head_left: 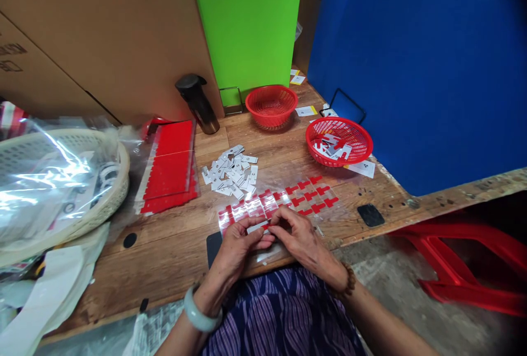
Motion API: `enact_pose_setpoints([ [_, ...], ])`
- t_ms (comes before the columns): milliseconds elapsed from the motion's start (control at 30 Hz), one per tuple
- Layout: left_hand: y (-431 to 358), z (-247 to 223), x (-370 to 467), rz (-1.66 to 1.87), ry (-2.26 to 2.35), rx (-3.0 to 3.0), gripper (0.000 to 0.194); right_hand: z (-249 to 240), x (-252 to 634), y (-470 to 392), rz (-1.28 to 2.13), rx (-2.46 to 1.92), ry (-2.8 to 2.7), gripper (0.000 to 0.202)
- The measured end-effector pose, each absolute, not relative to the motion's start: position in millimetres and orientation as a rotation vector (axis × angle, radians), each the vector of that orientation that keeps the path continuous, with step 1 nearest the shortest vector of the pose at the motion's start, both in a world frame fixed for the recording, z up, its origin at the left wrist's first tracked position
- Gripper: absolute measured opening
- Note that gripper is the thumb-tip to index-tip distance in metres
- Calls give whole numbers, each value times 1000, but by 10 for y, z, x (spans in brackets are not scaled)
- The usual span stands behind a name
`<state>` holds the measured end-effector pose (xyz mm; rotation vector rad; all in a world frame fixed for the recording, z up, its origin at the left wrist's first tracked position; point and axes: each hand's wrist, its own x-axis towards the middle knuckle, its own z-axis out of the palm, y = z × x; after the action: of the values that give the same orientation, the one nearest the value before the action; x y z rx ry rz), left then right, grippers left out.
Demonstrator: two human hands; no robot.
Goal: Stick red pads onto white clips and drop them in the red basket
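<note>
Between two hands (239, 242) (300, 236), one strip (257, 228)

Bare forearms (382, 315) in front of me | left hand (241, 238): thick, smooth, pale grey-green bangle (196, 316) at the wrist, softly shining | right hand (302, 239): bracelet (349, 280) of small brown beads at the wrist | clothing (284, 312): dark navy cloth, printed with rounded, leaf-like shapes in fine lilac stripes, loosely folded

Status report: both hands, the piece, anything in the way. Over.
Left hand holding small flat white strip; right hand at its right end. Clear plastic sheet with red cutouts beneath. Loose silver-white flat pieces beyond, not in the way.
</note>
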<state>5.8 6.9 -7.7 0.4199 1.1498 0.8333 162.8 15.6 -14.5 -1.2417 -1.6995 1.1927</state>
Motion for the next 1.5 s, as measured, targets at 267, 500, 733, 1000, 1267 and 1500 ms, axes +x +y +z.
enact_pose_setpoints([
  [267,43,-176,53,917,1306,670,34,-110,1508,82,1191,-1368,-1520,12],
  [500,49,-178,37,900,1226,607,38,-108,1521,93,1188,-1375,-1492,11],
  [733,63,-130,33,828,1189,444,40,-109,1568,119,1211,-1400,-1578,12],
  [1000,52,-146,14,823,1181,431,39,-124,1569,125,1104,-1400,-1702,14],
  [1267,26,-156,26,831,1202,456,43,-183,1532,98,972,-1437,-1807,12],
  [1500,2,-159,32,845,1242,513,46,-157,1522,74,887,-1468,-1865,13],
])
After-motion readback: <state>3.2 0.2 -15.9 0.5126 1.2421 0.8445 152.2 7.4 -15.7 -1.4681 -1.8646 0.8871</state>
